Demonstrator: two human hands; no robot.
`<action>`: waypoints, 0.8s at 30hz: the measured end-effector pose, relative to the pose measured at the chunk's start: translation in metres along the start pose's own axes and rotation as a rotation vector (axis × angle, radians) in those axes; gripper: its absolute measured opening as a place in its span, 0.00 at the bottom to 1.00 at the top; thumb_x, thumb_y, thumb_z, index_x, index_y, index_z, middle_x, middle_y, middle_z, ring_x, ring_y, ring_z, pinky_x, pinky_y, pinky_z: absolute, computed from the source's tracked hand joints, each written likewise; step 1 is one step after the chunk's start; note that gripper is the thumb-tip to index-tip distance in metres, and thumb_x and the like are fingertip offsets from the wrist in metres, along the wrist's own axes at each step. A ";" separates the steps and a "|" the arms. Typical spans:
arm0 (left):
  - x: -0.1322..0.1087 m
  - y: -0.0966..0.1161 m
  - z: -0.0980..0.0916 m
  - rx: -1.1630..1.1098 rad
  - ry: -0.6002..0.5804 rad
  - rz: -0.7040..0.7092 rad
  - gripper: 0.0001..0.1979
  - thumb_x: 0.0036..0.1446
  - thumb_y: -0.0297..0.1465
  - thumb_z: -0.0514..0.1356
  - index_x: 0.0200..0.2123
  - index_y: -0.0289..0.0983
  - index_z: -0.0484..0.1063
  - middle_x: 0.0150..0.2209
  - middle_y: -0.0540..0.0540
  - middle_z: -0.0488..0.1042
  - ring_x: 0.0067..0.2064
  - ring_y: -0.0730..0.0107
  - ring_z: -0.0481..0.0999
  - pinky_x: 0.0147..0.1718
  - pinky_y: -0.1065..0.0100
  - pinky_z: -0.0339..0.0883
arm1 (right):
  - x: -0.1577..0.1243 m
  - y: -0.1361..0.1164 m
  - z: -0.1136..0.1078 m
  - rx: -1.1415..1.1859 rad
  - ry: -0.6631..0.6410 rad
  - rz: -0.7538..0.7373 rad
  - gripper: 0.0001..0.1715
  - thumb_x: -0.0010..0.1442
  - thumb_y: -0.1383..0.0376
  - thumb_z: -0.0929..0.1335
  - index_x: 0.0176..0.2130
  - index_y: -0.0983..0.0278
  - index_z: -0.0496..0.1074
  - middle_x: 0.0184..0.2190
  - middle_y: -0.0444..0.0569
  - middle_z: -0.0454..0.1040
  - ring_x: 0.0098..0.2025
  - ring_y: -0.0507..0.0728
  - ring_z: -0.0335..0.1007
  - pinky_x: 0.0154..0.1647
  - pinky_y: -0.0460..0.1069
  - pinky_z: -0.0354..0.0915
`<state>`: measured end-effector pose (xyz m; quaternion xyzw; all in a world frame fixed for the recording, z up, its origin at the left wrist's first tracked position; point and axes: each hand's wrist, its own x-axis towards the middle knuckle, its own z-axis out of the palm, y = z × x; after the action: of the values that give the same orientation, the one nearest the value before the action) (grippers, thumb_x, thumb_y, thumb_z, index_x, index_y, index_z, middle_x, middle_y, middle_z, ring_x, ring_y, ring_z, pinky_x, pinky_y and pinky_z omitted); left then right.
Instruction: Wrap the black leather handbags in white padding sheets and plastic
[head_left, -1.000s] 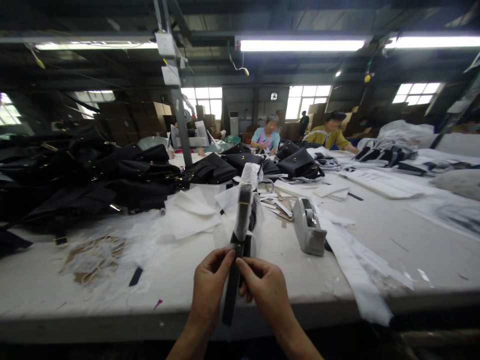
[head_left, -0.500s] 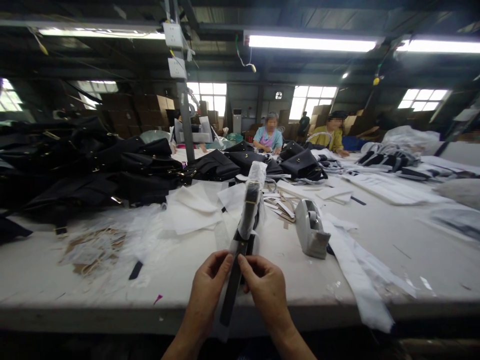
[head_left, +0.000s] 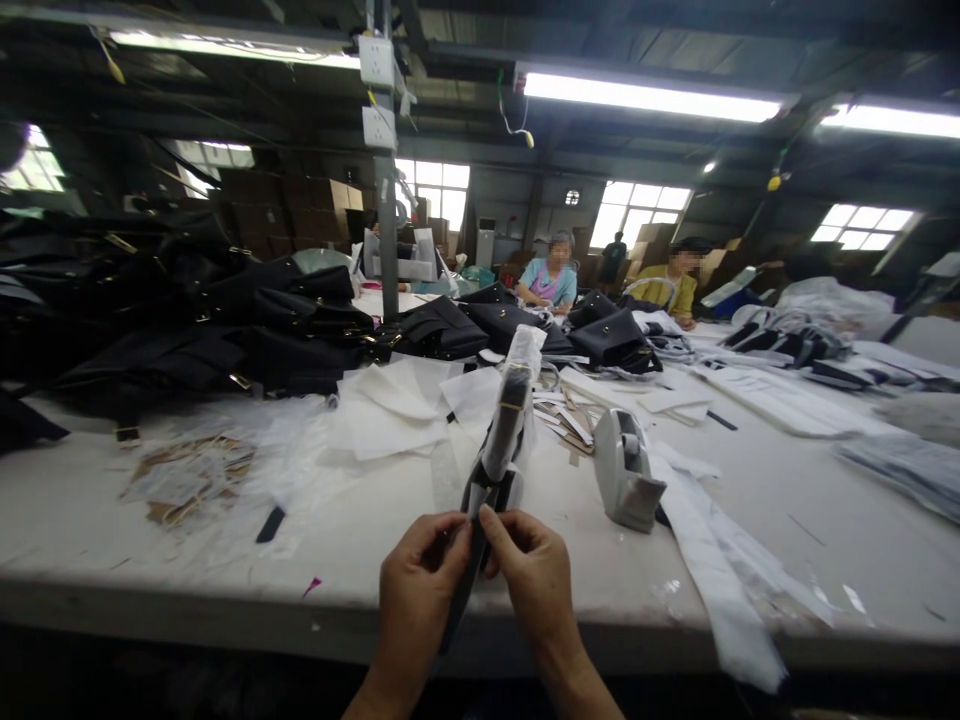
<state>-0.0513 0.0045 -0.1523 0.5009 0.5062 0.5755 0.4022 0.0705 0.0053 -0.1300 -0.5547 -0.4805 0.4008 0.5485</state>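
A narrow black leather piece, seemingly a bag seen edge-on, (head_left: 513, 388) stands upright in front of me, with translucent white wrapping round its upper part. From it a black strap (head_left: 466, 583) runs down toward the table's front edge. My left hand (head_left: 420, 570) pinches the strap from the left, thumb and fingertips together. Opposite it, my right hand (head_left: 532, 570) grips the same strap, thumb on the near side and fingers partly hidden behind. Both sets of fingertips nearly meet just below the wrapped part.
A grey tape dispenser (head_left: 628, 475) stands to the right, beside a long white strip (head_left: 712, 570). White sheets (head_left: 394, 410), tags in clear plastic (head_left: 195, 475) and a heap of black bags (head_left: 172, 350) lie left. Two co-workers (head_left: 553, 275) sit across the table.
My left hand has shifted slightly, and the strap is turned more edge-on between my fingers. The view has swung a little to the left.
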 end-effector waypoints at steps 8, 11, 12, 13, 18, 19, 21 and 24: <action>-0.006 0.011 0.000 0.177 0.042 0.336 0.06 0.58 0.33 0.63 0.38 0.45 0.80 0.36 0.47 0.79 0.37 0.65 0.78 0.38 0.70 0.70 | 0.008 -0.002 0.004 -0.020 0.048 0.034 0.27 0.56 0.48 0.71 0.19 0.65 0.71 0.13 0.43 0.69 0.17 0.50 0.63 0.22 0.44 0.60; -0.008 0.012 0.000 0.211 0.034 0.396 0.08 0.59 0.31 0.62 0.40 0.45 0.80 0.36 0.47 0.79 0.37 0.66 0.78 0.38 0.71 0.71 | 0.010 -0.001 0.007 0.030 0.053 0.052 0.29 0.55 0.47 0.71 0.17 0.64 0.68 0.12 0.42 0.67 0.16 0.49 0.60 0.20 0.44 0.58; -0.009 0.011 -0.001 0.221 0.034 0.409 0.08 0.59 0.31 0.62 0.40 0.45 0.80 0.37 0.47 0.79 0.37 0.66 0.78 0.38 0.72 0.71 | 0.010 0.000 0.007 0.039 0.056 0.053 0.29 0.55 0.47 0.71 0.16 0.64 0.67 0.11 0.42 0.66 0.15 0.49 0.60 0.19 0.44 0.58; -0.009 0.010 -0.001 0.229 0.031 0.419 0.09 0.59 0.31 0.62 0.41 0.45 0.80 0.37 0.47 0.79 0.37 0.66 0.79 0.38 0.72 0.71 | 0.011 0.000 0.008 0.042 0.059 0.054 0.30 0.55 0.46 0.71 0.16 0.64 0.66 0.11 0.42 0.65 0.15 0.49 0.59 0.19 0.44 0.57; -0.007 0.008 0.000 0.242 0.031 0.448 0.09 0.60 0.30 0.61 0.42 0.44 0.80 0.36 0.47 0.79 0.36 0.67 0.79 0.36 0.72 0.72 | 0.010 0.003 0.003 0.061 0.016 0.042 0.30 0.56 0.46 0.70 0.17 0.65 0.67 0.12 0.43 0.66 0.16 0.49 0.60 0.19 0.44 0.57; -0.006 0.009 0.000 0.246 0.039 0.463 0.09 0.61 0.30 0.61 0.42 0.44 0.80 0.36 0.47 0.79 0.36 0.67 0.79 0.36 0.72 0.72 | 0.009 0.002 0.002 0.081 -0.017 0.036 0.29 0.57 0.46 0.70 0.19 0.65 0.69 0.13 0.43 0.67 0.17 0.49 0.61 0.20 0.44 0.58; -0.005 0.009 -0.001 0.255 0.053 0.502 0.09 0.61 0.29 0.60 0.42 0.43 0.79 0.36 0.48 0.78 0.36 0.68 0.79 0.36 0.72 0.73 | 0.007 0.000 -0.001 0.110 -0.084 0.022 0.27 0.58 0.47 0.69 0.22 0.66 0.71 0.15 0.44 0.69 0.18 0.50 0.65 0.22 0.44 0.61; -0.004 0.008 0.000 0.263 0.056 0.542 0.09 0.62 0.28 0.60 0.43 0.42 0.78 0.36 0.48 0.78 0.36 0.71 0.78 0.36 0.74 0.73 | 0.005 -0.004 -0.003 0.064 -0.091 0.010 0.23 0.56 0.49 0.71 0.24 0.66 0.73 0.15 0.44 0.70 0.19 0.51 0.66 0.23 0.44 0.62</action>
<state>-0.0504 -0.0012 -0.1451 0.6496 0.4351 0.6048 0.1516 0.0742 0.0091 -0.1252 -0.5204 -0.4890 0.4434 0.5417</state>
